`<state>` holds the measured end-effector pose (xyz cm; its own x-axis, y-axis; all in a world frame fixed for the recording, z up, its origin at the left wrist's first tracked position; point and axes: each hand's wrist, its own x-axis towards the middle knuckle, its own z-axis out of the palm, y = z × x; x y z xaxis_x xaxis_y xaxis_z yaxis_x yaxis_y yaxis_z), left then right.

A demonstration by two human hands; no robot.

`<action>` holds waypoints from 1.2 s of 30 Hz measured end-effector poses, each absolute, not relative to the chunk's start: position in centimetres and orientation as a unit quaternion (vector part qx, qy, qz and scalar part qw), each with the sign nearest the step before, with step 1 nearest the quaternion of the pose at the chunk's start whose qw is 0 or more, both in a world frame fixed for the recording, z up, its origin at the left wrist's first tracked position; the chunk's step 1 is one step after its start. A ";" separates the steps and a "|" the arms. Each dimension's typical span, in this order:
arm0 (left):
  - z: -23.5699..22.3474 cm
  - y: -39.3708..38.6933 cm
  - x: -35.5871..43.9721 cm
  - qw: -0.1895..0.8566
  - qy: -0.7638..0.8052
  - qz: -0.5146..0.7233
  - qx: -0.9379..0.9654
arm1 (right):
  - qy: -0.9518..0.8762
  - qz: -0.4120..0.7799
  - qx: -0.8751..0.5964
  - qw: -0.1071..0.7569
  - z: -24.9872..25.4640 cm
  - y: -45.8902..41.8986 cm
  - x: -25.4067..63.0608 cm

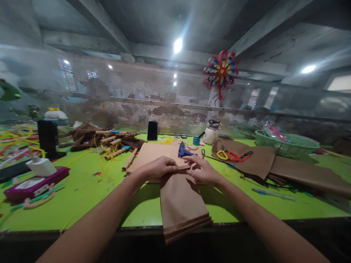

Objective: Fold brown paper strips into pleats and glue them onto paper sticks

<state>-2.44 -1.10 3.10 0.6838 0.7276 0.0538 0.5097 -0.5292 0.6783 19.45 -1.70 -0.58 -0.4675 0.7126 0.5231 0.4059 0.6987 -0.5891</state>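
A folded stack of brown kraft paper (182,204) lies in front of me, its near end of several layers jutting past the table's front edge. My left hand (161,166) is closed on the left part of its far, folded edge, thumb and fingers together. At the right part of that edge, my right hand (203,170) pinches the paper between thumb and bent fingers. Under and beyond both hands lies a flat sheet of tan card (149,153). Just past my fingers, a blue glue gun (184,150) rests on the card.
Scissors with orange handles (233,156) lie on brown paper sheets (257,164) at right, before a green basket (290,144). Rolled paper tubes (112,149) with yellow strings, a purple power strip (38,184), a phone (152,130) and a white jug (211,132) stand around.
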 end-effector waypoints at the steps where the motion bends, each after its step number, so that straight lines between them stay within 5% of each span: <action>1: 3.2 -1.3 -2.3 0.329 0.351 0.172 0.860 | -0.822 0.239 -0.350 0.380 -0.5 -1.7 19.5; 8: 3.4 -2.1 -1.5 0.339 0.321 0.187 0.864 | -0.733 0.429 -0.391 0.355 0.3 -2.5 19.3; 17: 3.2 -1.9 -1.6 0.236 0.349 0.146 0.895 | -0.689 0.516 -0.368 0.351 -0.8 -1.8 19.6; 36: 3.0 -2.0 -1.7 0.215 0.351 0.139 0.901 | -0.859 0.272 -0.331 0.282 0.2 -1.8 20.1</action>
<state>-1.74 -2.00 2.99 0.7148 0.6922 0.0992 0.5728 -0.6610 0.4848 20.14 -1.77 0.17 -0.6217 0.7221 0.3035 0.4161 0.6327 -0.6531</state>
